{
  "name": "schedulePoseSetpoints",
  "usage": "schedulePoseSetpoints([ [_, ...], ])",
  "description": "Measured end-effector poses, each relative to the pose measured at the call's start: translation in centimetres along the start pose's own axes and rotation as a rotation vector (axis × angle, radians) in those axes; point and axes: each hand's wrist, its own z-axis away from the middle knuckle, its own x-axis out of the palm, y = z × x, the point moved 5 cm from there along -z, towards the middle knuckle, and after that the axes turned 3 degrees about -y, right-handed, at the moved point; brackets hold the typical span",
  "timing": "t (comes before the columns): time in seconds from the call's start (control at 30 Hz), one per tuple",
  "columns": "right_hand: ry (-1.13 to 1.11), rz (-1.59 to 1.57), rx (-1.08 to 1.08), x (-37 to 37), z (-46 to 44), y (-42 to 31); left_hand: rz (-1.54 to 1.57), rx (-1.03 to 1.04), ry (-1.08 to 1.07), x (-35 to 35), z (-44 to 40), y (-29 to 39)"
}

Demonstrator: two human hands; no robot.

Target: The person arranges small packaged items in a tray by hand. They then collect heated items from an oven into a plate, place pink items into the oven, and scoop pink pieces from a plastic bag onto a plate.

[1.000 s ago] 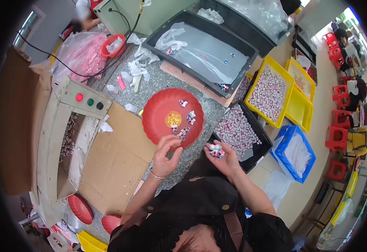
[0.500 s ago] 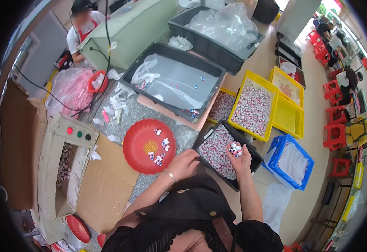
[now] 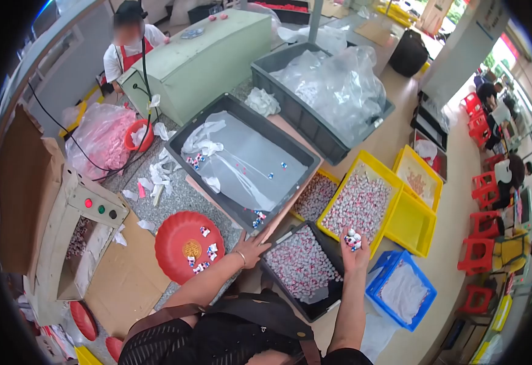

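Nearest, lower right of centre: your right hand (image 3: pixel 356 258) is palm up, fingers curled in a cup under a small clump of white, red and blue pieces (image 3: pixel 352 239). The clump is compact; no long axis to note.

Left of centre, your left hand (image 3: pixel 251 250) has its fingers loosely spread, nothing visible in them; whether they touch the pinkish board (image 3: pixel 278 222) beside them, you cannot tell from here.

Key relation: the clump lies to the right of your left fingers, well apart, with the black crate (image 3: pixel 322 302) between. Its long axis runs upper left to lower right; your left hand is near its upper-left end, your right beside its right edge.

Left of your left wrist, the red plate (image 3: pixel 175 243) bears a few loose pieces. Farther, the filled yellow crate (image 3: pixel 389 214) lies behind your right fingertips, the grey tray (image 3: pixel 248 170) toward upper centre
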Motion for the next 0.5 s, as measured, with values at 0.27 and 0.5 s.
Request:
schedulePoseSetpoints([
  [0.27, -0.194, -0.024, 0.242, 19.5, -8.2, 5.1, 0.124, 0.03, 0.003, 0.4, -0.2, -0.6],
  [0.5, -0.304, 0.468, -0.308, 48.0, -24.5, -1.6, 0.235, -0.033, -0.116, 0.1, -0.3, -0.6],
])
